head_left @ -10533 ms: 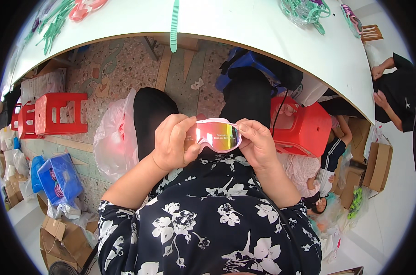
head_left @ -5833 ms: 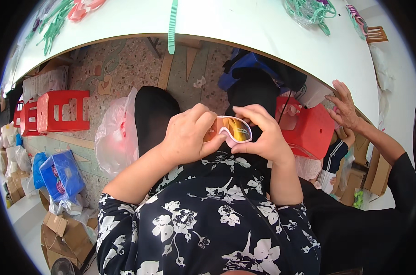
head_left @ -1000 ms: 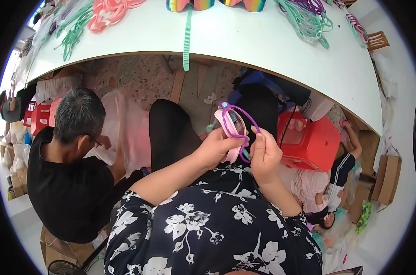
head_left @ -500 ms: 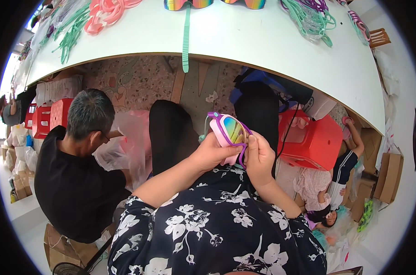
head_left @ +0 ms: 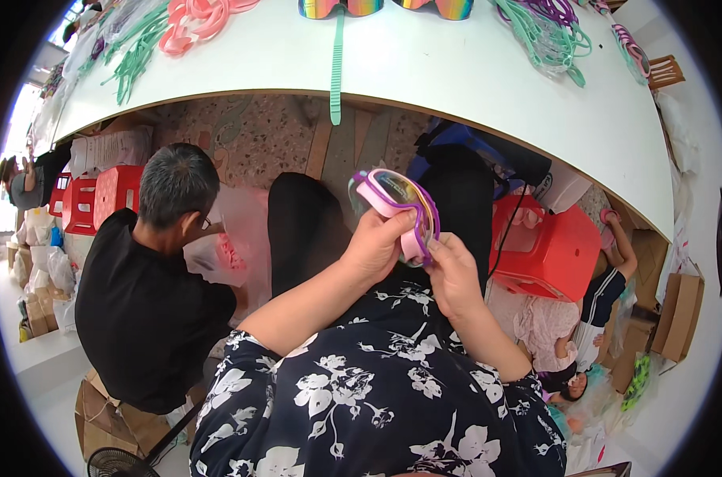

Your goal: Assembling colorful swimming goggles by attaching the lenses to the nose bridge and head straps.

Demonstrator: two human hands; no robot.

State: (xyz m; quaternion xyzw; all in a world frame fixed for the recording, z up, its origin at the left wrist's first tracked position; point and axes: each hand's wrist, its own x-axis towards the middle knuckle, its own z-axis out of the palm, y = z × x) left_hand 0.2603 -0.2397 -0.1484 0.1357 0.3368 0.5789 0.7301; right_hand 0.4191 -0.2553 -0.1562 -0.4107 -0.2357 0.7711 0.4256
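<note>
Pairing pink with purple, the goggles (head_left: 411, 197) tilt.

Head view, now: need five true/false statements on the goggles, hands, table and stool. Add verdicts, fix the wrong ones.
1. The left hand holds pink swim goggles. True.
2. The purple frame lies on the white table. False: it is against the goggles, pinched by the right hand.
3. A green ribbed strap overhangs the table's near edge. True.
4. The plastic stool at the person's right is blue. False: it is red.
5. Mirrored-lens goggles are on the table. True.
</note>
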